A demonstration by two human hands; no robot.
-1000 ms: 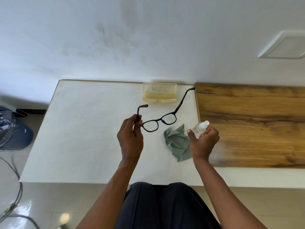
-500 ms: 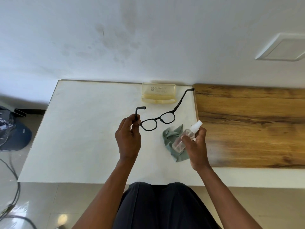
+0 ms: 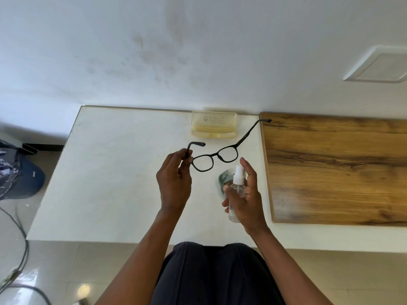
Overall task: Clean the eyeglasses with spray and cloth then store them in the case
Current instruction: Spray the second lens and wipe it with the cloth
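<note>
The eyeglasses [image 3: 214,158] are hanging in the air above the white tabletop [image 3: 110,172], arms unfolded, with the left hand [image 3: 174,183] pinching the left temple near its hinge, so that grip is clamped on the frame. Just below the right lens the right hand [image 3: 245,194] is wrapping its fingers round the clear spray bottle [image 3: 236,190], that grip clamped on the bottle, its index finger reaching up beside the white nozzle, which is pointing up toward the lenses. Judging from this, the task is only beginning: the person is lining up to spray, no droplets are showing on the lenses, and wiping, folding and storing are all left to do. The grey-green cloth [image 3: 223,177] is lying on the tabletop, partly hidden behind the bottle and untouched. The pale yellow case [image 3: 214,126] is sitting open and empty at the far edge against the wall; there is dark print on its lid, but it is too small to read. The bottle is showing no label. A wooden board [image 3: 341,168] is lying to the right.
</note>
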